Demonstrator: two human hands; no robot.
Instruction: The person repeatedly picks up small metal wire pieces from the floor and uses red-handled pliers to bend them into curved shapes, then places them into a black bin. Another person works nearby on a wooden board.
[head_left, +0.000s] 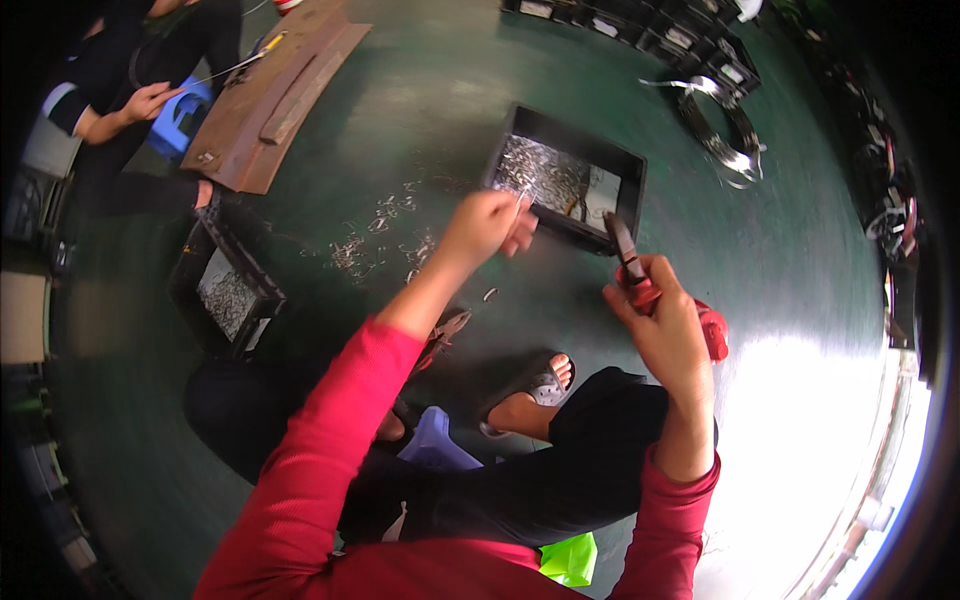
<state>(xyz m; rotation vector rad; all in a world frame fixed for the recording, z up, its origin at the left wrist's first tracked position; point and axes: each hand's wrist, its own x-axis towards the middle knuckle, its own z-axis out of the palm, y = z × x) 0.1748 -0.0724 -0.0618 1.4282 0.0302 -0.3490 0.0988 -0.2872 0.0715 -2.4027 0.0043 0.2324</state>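
A black rectangular plastic crate is sitting ahead, holding a heap of small silvery metal pieces; the left hand is covering its near left corner. A second, narrower-looking black crate is standing at the left, also holding small metal pieces, and stacked black crates are lining the far edge. All are resting on a smooth green floor, where bright light is glaring at the right.

The blurred left hand is pinching a thin silvery piece. The right hand is clamping around a red-handled metal hand tool, its tip overlapping the crate's near right corner.

Red-handled pliers and loose metal bits are lying between the crates and the sandalled foot. A silvery wire coil is lying farther right; a co-worker's hand is holding a slim rod beside a brown board.
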